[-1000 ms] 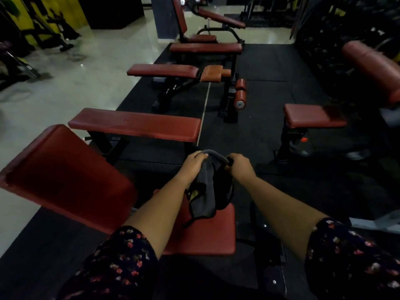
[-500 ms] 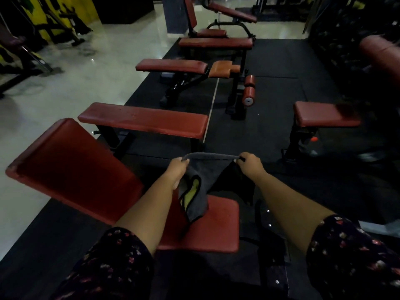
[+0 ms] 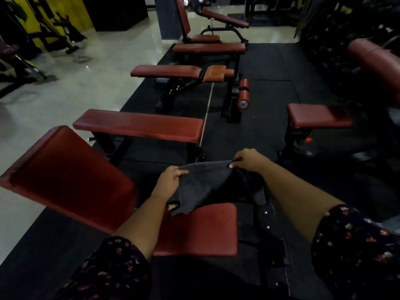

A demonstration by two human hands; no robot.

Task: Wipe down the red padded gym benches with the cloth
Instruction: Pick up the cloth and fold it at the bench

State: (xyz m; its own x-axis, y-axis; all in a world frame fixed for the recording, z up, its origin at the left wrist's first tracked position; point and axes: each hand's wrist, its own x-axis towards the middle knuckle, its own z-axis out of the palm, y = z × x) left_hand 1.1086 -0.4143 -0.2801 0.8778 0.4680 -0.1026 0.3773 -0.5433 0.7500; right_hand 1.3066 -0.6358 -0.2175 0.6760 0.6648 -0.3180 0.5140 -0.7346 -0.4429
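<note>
1. Head view: a dim gym, black rubber matting [image 3: 270,118] beside pale glossy tile [image 3: 71,96]; red padded benches stand in a row, the nearest seat pad [image 3: 205,230] just below the hands, its tilted backrest [image 3: 65,176] to the left.
2. No writing can be read.
3. The dark grey cloth [image 3: 203,182] hangs stretched between both hands above the seat pad; the left hand [image 3: 171,180] pinches its left edge and the right hand [image 3: 246,159] pinches its right corner.

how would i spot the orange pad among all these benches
Follow the row of red benches along the black floor mat away from the hands. The orange pad sits at the right end of the third bench, just above two red rollers. It alone is orange, small and squarish.
</note>
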